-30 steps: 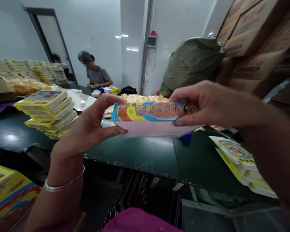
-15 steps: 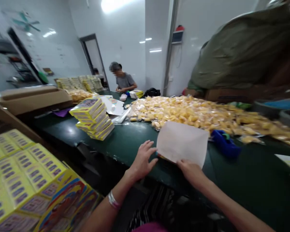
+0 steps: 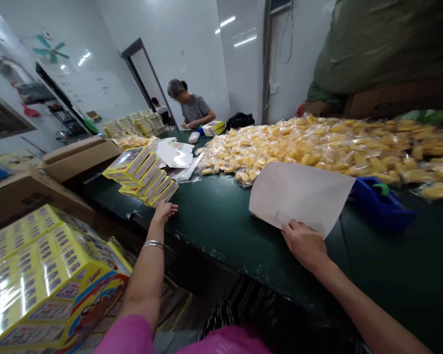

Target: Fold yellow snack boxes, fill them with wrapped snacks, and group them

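Observation:
A pale, slightly curled sheet lies on the dark green table, its plain side up and a coloured edge showing at the lower left. Fingers of my right hand are closed on its near edge. My left hand is at the lower right of a leaning stack of yellow boxes, its fingers apart. Whether it touches the lowest box is unclear. A blue tape dispenser stands right of the sheet.
Bagged yellow pieces are heaped along the back. White printed sheets lie behind the stack. Large yellow packs and open cartons are at the left. A person sits at the far end.
My left hand has moved left, from beside the sheet to the yellow boxes. My right hand keeps hold of the sheet. The view has shifted.

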`<state>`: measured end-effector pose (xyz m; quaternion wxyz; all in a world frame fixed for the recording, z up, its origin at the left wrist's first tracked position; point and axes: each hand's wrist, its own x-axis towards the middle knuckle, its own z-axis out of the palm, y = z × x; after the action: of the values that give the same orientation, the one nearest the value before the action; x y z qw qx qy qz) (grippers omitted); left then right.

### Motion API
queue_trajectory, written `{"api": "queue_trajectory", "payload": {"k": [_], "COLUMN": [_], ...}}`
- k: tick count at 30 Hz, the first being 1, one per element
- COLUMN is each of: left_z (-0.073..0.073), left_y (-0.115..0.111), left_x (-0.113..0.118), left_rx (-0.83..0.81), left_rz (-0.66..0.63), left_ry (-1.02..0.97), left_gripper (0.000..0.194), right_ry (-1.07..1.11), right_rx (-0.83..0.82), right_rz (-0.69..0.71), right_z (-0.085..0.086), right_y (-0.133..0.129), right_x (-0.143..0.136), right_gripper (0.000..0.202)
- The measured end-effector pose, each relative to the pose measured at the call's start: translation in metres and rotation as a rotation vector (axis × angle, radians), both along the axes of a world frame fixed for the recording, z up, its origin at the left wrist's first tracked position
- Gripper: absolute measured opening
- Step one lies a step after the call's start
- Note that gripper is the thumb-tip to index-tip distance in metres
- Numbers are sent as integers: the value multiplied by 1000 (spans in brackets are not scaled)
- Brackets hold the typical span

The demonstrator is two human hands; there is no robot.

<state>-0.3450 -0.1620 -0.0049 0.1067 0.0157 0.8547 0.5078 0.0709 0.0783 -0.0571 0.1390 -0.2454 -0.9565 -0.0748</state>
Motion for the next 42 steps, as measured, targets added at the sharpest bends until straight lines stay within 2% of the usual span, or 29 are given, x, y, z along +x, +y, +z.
{"api": "queue_trajectory", "payload": {"k": [6,18,27,36,42], "left_z": [-9,-5,9,23,34], "left_y": [-15,-28,-23,-21,-24], "left_x": [-10,-10,-11,-1,2], "left_rx": [130,261,329,350,374], "left_rz": [27,73,72,92,111], "left_ry": [-128,-89,-41,22,60], "left_gripper": [33,31,29,28,29], "right_ry": [104,67,57,58,106], "right_rx": [28,17,-29,-50,-83], "right_rz": [33,55,59,58,128], "right_z": [-10,-6,-14,-17,-33], "right_y": [7,8,11,10,19], "right_x": [0,3,2,2,10], "right_gripper": [12,16,13,15,16]}}
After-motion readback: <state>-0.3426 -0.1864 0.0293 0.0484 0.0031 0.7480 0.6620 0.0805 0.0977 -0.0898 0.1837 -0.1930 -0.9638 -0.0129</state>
